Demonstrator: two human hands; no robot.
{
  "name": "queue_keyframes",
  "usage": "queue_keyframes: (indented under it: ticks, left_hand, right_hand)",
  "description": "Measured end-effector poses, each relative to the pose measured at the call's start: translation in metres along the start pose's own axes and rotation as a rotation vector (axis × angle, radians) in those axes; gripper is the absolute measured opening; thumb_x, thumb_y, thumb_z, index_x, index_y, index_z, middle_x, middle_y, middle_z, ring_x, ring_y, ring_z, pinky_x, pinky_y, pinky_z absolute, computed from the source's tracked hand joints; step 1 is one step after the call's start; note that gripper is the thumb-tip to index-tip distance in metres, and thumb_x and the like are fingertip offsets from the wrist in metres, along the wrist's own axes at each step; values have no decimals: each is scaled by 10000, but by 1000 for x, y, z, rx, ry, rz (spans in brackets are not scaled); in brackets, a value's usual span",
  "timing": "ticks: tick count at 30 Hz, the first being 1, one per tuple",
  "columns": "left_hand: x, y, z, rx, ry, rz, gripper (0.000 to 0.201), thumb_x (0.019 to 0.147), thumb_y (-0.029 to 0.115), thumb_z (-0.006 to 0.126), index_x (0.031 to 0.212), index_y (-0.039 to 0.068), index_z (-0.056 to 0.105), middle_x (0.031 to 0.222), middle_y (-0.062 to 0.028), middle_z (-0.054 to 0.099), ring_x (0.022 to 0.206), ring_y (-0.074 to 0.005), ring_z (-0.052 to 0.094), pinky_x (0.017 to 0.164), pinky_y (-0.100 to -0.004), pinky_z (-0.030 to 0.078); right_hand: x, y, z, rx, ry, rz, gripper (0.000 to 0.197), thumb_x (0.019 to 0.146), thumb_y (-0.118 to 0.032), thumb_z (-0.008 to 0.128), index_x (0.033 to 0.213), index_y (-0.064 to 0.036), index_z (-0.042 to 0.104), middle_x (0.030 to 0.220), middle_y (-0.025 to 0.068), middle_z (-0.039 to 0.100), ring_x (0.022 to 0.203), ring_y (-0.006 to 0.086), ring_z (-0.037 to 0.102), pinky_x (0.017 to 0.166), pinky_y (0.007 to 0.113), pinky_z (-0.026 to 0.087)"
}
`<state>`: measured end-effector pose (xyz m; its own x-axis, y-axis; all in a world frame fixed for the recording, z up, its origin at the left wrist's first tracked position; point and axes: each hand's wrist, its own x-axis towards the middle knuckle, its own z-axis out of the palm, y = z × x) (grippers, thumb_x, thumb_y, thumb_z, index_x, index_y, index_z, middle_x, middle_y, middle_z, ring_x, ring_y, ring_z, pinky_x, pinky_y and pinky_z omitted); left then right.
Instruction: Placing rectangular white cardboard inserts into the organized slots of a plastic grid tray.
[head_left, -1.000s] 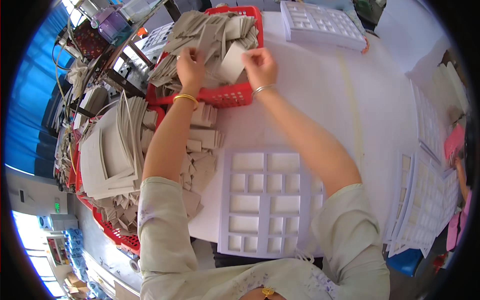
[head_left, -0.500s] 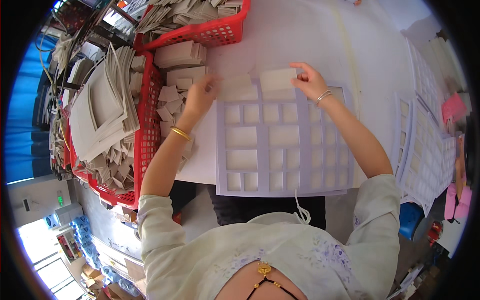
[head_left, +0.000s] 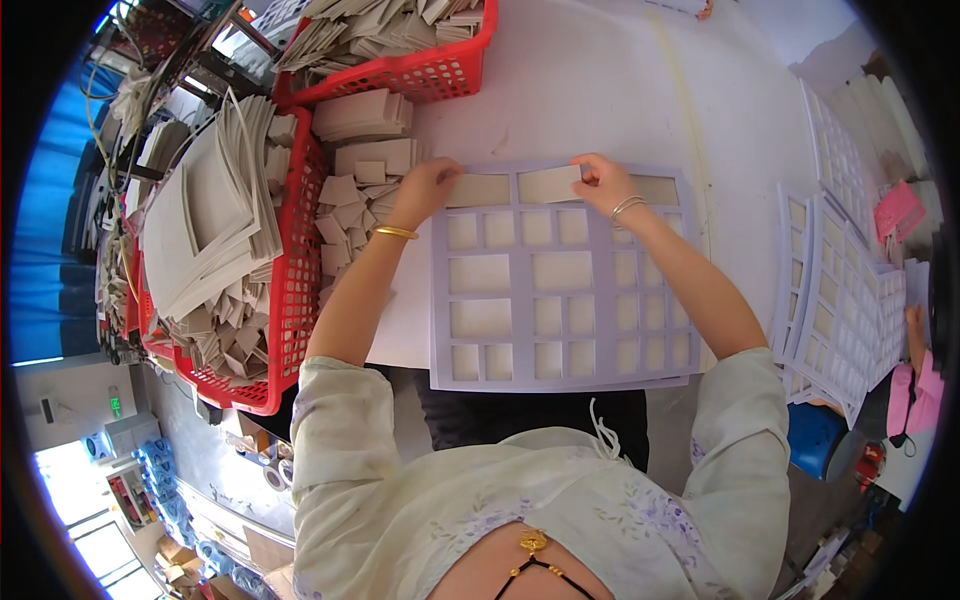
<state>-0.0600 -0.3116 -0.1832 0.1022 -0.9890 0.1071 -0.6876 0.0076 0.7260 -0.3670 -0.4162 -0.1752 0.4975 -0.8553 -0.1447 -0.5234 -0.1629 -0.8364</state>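
Observation:
A lavender frame sheet point(head_left: 520, 270) with rows of rectangular openings lies in front of me, most of its openings showing pale grey board. At its far left opening, my left hand point(head_left: 430, 190) is closed, its fingertips pinching the left end of one cardboard rectangle point(head_left: 483, 190). That piece lies level within the opening. My right hand point(head_left: 604, 186) pinches the right end of a second cardboard rectangle point(head_left: 548, 186), which sits slightly tilted over the neighbouring opening. The far right opening point(head_left: 656, 190) is partly behind my right hand.
Left of the sheet stands a red basket point(head_left: 298, 270) full of cardboard offcuts, with another red basket point(head_left: 430, 80) behind it. Stacked cardboard strips point(head_left: 365, 115) and loose squares point(head_left: 345, 210) lie between basket and sheet. More framed sheets point(head_left: 835, 290) are at the right.
Both hands have come nearer to me, lowering the two cardboard rectangles onto the far row of openings. The left piece now lies within its opening.

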Motion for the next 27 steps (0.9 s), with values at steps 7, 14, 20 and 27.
queue_keyframes:
  ticks: [7, 14, 20, 27]
  left_hand:
    - [-4, 1, 1, 26, 105, 34, 215, 757, 82, 643, 970, 62, 633, 875, -147, 618, 790, -290, 599, 720, -379, 489]
    - [-21, 13, -4, 254, 85, 101, 202, 744, 59, 676, 924, 20, 594, 816, -112, 577, 695, -230, 603, 637, -335, 491]
    - [-31, 42, 2, 284, -5, -64, 104, 771, 91, 608, 874, 75, 607, 864, -113, 632, 825, -338, 592, 691, -424, 486]
    - [-43, 42, 12, 359, 111, 323, 69, 767, 110, 592, 811, 104, 644, 835, -86, 631, 835, -301, 607, 733, -421, 481]
  right_hand:
    - [1, -5, 7, -287, 90, -166, 413, 733, -113, 681, 1123, -85, 548, 963, 131, 563, 753, 254, 618, 745, 355, 502]
    - [-9, -16, 10, -284, 32, -214, 381, 756, -35, 673, 1110, -55, 532, 1029, 107, 519, 717, 196, 603, 706, 313, 525]
    - [-12, -15, 10, -615, 59, -396, 240, 748, -60, 633, 976, -99, 573, 916, 72, 606, 867, 264, 600, 782, 413, 469]
    - [-22, -23, 12, -748, -7, -534, 194, 768, -90, 604, 954, -123, 647, 988, 56, 634, 968, 250, 574, 874, 423, 424]
